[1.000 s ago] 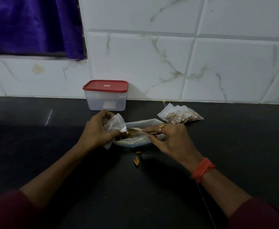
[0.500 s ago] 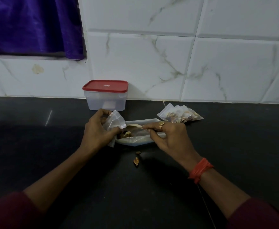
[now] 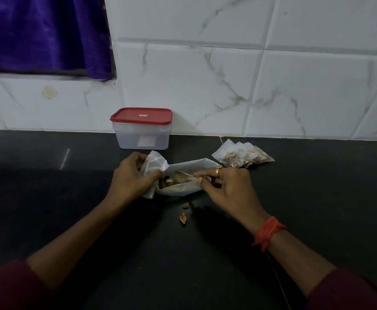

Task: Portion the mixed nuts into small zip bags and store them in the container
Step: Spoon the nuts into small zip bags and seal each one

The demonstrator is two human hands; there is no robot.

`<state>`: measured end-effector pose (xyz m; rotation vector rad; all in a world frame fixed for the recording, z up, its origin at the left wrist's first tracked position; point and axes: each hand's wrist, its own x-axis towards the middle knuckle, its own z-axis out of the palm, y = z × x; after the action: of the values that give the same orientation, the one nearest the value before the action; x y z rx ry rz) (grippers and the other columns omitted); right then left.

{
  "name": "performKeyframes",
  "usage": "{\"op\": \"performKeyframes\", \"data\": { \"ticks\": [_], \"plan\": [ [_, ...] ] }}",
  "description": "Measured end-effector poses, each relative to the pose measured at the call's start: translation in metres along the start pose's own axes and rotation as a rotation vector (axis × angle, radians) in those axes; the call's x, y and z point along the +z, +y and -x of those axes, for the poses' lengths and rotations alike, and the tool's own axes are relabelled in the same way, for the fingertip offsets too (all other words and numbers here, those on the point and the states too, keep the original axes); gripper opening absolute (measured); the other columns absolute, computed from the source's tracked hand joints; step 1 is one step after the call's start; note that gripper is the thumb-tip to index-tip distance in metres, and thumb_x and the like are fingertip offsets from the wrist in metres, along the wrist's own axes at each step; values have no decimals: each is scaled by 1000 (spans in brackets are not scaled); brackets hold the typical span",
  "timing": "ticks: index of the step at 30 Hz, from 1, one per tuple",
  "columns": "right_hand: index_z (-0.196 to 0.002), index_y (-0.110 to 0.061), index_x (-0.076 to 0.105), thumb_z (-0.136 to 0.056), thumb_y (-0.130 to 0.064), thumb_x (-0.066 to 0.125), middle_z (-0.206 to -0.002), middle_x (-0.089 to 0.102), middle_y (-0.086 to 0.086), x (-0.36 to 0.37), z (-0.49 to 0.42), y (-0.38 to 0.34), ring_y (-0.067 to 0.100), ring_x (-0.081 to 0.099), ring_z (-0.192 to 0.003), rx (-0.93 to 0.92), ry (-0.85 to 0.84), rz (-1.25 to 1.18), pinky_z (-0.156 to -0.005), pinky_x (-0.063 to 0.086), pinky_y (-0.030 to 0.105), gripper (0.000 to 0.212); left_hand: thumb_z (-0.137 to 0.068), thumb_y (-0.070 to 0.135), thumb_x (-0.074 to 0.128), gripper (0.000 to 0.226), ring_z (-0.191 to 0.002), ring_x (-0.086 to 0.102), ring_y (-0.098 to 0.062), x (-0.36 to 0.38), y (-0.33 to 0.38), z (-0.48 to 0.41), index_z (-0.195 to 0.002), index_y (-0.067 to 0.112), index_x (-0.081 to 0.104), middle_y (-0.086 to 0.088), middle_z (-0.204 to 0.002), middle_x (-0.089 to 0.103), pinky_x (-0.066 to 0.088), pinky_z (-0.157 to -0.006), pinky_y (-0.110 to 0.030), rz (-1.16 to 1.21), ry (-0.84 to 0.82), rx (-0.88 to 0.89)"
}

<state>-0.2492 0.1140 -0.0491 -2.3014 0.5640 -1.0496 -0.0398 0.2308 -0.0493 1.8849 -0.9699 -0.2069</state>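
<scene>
My left hand [image 3: 130, 177] grips a small clear zip bag [image 3: 155, 163], held upright at the left end of a larger plastic bag of mixed nuts [image 3: 184, 189] lying on the black counter. My right hand [image 3: 230, 186] pinches the handle of a small spoon [image 3: 183, 175] whose bowl sits inside the large bag over the nuts. Several filled small zip bags [image 3: 241, 155] lie fanned out to the right, near the wall. A clear container with a red lid [image 3: 141, 128] stands shut against the tiled wall, behind my hands.
Two loose nut pieces [image 3: 183, 218] lie on the black counter [image 3: 49, 186] just in front of the large bag. A purple curtain [image 3: 42, 34] hangs at the upper left above the tiled wall.
My right hand with the spoon has shifted slightly inside the large bag. My left hand keeps holding the small bag in nearly the same place.
</scene>
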Motion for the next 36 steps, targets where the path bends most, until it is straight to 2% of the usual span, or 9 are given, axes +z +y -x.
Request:
{"op": "performKeyframes", "data": {
  "ticks": [3, 7, 10, 14, 18, 24, 30, 34, 36],
  "plan": [
    [-99, -21, 81, -87, -10, 72, -80, 77, -5, 2, 2, -7, 6, 74, -73, 104, 23, -93, -75, 62, 28, 19, -81, 29, 79, 46, -87, 58, -1, 0, 0, -1, -119, 21, 56, 10, -102, 59, 45, -67, -18, 38, -16, -16],
    [-99, -16, 81, -90, -7, 71, -82, 79, -2, 5, 4, -12, 4, 75, -79, 267, -37, -241, -83, 60, 25, 16, -81, 32, 79, 48, -90, 60, -2, -1, -1, -1, -122, 20, 56, 10, -101, 60, 48, -69, -21, 95, -21, -39],
    [-97, -15, 80, -91, -5, 69, -85, 79, 1, 10, 5, -14, 9, 76, -83, 395, -76, -383, -85, 60, 28, 16, -82, 29, 78, 47, -89, 60, -3, -1, 0, -2, -123, 18, 56, 12, -99, 61, 48, -68, -21, 165, -14, -68],
    [-101, -12, 76, -97, -3, 60, -92, 79, 9, 15, 5, -20, 15, 77, -87, 624, -99, -637, -79, 62, 27, 19, -81, 26, 79, 48, -89, 61, -3, -1, 2, -1, -124, 17, 57, 14, -99, 61, 47, -68, -22, 227, -25, -82],
    [-100, -6, 74, -99, -1, 55, -91, 79, 10, 15, 4, -22, 16, 77, -87, 764, -55, -810, -72, 62, 24, 20, -77, 33, 82, 59, -98, 63, -5, -1, 3, 1, -128, 17, 57, 6, -112, 66, 50, -75, -22, 179, -41, -17],
    [-97, -1, 73, -100, -2, 53, -92, 78, 16, 11, 0, -18, 19, 77, -84, 831, 31, -903, -71, 63, 26, 20, -60, 52, 79, 79, -100, 64, -3, -5, 5, 1, -129, 19, 58, 10, -113, 65, 50, -78, -18, 139, -56, 59],
    [-101, -3, 74, -100, -7, 55, -88, 78, 12, 4, -3, -15, 18, 77, -85, 766, 75, -798, -73, 62, 24, 19, -73, 44, 76, 73, -94, 58, 3, -6, 5, -3, -137, 17, 52, 9, -117, 59, 44, -72, -11, 112, -81, 104],
    [-101, -3, 73, -100, -7, 55, -87, 78, 11, -1, -5, -14, 18, 77, -83, 733, 120, -792, -68, 60, 22, 19, -78, 32, 76, 58, -80, 61, 18, -5, 11, 0, -129, 24, 50, 19, -103, 57, 46, -60, -3, 138, -163, 120],
    [-100, -4, 74, -100, -7, 55, -86, 78, 11, -5, -6, -14, 18, 77, -82, 714, 155, -801, -66, 59, 21, 18, -71, 41, 75, 67, -87, 62, 12, -5, 13, 2, -130, 25, 50, 16, -108, 58, 48, -63, -6, 152, -200, 118]
  ]
}}
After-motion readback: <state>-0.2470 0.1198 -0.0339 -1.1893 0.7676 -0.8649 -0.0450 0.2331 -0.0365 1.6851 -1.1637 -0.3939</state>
